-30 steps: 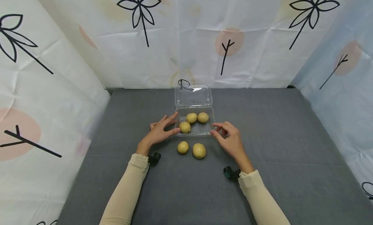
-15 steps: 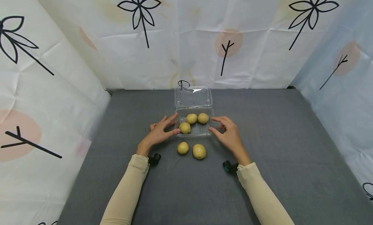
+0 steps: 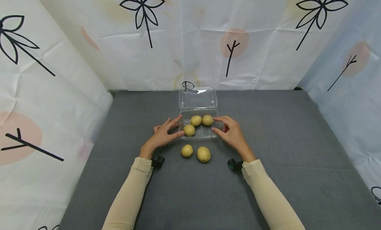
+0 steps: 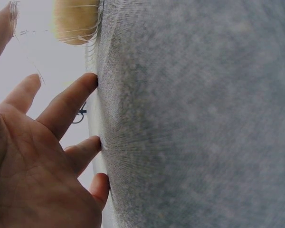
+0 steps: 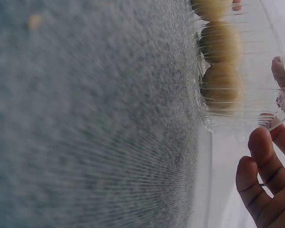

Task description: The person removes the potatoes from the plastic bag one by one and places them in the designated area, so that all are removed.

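Note:
A clear plastic clamshell container (image 3: pixel 203 134) lies with its lid (image 3: pixel 197 100) raised, holding three yellow potatoes. Two are side by side at the back, the right one (image 3: pixel 207 120) nearer my right hand; another potato (image 3: pixel 189 130) sits front left. My left hand (image 3: pixel 163 134) has its fingers spread along the container's left side, thumb at the front left corner. Over the right rim, my right hand (image 3: pixel 233 134) holds its thumb and forefinger apart, tips close to the plastic; its other fingers (image 5: pixel 260 145) bend loosely outside the corner.
Two more potatoes lie on the grey tablecloth in front of the container, a smaller one (image 3: pixel 187 151) and a larger one (image 3: pixel 203 154). Patterned white cloth walls (image 3: pixel 166 64) enclose the back and sides of the table (image 3: pixel 291 150).
My right hand has moved up and left along the container's right side, its fingertips now over the rim. The left hand, container and potatoes stay in place.

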{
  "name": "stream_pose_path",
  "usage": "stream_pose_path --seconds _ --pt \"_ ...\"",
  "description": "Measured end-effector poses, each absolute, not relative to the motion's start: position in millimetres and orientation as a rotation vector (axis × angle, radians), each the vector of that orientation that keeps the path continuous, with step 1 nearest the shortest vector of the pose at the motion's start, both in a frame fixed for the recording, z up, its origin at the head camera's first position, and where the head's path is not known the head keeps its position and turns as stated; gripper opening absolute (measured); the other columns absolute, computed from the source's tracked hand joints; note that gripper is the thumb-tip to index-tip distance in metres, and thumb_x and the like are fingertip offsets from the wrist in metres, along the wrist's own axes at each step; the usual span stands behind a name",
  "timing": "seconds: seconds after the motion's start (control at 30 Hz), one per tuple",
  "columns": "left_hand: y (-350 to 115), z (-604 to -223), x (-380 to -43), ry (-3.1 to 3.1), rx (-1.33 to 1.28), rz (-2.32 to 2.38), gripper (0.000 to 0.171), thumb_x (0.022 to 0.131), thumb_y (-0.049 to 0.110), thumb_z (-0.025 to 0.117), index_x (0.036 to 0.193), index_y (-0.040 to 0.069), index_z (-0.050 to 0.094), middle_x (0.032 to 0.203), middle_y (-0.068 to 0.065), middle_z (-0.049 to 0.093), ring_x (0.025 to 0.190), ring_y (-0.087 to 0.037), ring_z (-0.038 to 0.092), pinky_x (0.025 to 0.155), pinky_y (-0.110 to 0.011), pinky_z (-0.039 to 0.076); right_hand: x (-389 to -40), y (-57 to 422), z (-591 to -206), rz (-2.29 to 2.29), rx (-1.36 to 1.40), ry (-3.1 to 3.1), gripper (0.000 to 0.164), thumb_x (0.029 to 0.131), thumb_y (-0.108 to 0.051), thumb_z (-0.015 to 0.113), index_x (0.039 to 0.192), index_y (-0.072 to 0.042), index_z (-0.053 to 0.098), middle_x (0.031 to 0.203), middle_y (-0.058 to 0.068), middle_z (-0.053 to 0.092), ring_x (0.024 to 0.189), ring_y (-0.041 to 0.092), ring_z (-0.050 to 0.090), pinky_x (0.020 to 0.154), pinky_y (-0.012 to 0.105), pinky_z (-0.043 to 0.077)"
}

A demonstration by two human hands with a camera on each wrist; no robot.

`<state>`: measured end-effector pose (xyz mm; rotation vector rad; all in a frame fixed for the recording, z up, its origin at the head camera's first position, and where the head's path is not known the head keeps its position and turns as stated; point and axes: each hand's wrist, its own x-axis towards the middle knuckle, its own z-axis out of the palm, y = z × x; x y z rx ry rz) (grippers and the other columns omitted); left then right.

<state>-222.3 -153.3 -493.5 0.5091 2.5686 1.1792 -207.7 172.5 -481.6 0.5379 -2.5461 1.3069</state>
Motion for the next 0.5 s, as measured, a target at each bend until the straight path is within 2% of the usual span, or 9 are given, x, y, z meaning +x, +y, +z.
stream_pose_path --seconds 0.2,0.5 --pt "-153.1 -491.4 -222.3 2.577 0.51 1.159 0.077 0.097 0.058 0.062 0.159 0.051 0.018 0.156 0.004 0.051 0.161 -0.029 0.002 0.109 -0.059 0.007 -216.1 170.8 -480.4 1.283 0.573 -2.589 0.043 0.087 -0.016 0.083 0.127 -0.007 0.071 0.121 0.015 0.07 0.054 0.011 0.046 0.054 0.025 0.04" --pt "-153.6 -494.4 -222.2 2.585 0.515 1.168 0.076 0.097 0.057 0.062 0.159 0.052 0.018 0.156 0.004 0.051 0.161 -0.029 0.003 0.108 -0.058 0.007 -226.5 166.6 -478.3 1.181 0.641 -2.7 0.048 0.089 -0.02 0.082 0.133 -0.01 0.068 0.13 0.012 0.067 0.058 0.012 0.044 0.058 0.027 0.041"
